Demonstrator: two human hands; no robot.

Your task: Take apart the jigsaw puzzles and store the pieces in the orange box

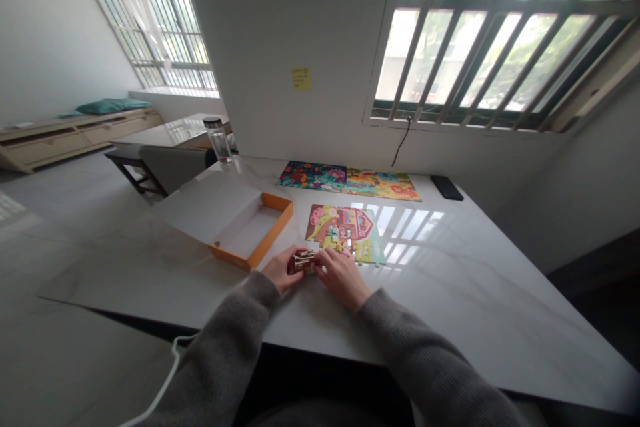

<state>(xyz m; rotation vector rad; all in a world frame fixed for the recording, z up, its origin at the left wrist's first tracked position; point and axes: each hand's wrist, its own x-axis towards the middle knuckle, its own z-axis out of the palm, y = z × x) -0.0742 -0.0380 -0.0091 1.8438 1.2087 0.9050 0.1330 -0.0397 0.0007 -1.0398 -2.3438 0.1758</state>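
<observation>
In my left hand is a small stack of jigsaw puzzle pieces, held just above the table near its front edge. My right hand is closed at the right side of the same stack, its fingertips touching the pieces. Right behind the hands lies a partly assembled jigsaw puzzle with a red barn and farm animals. Gaps show in its middle and lower left, and a few pieces there look loose. My right fingers cover part of its lower edge.
An orange-rimmed open box lies left of the puzzle. Two colourful picture sheets, one dark and one yellow, lie along the wall. A black phone is at the back right, a glass bottle at the back left of the white table.
</observation>
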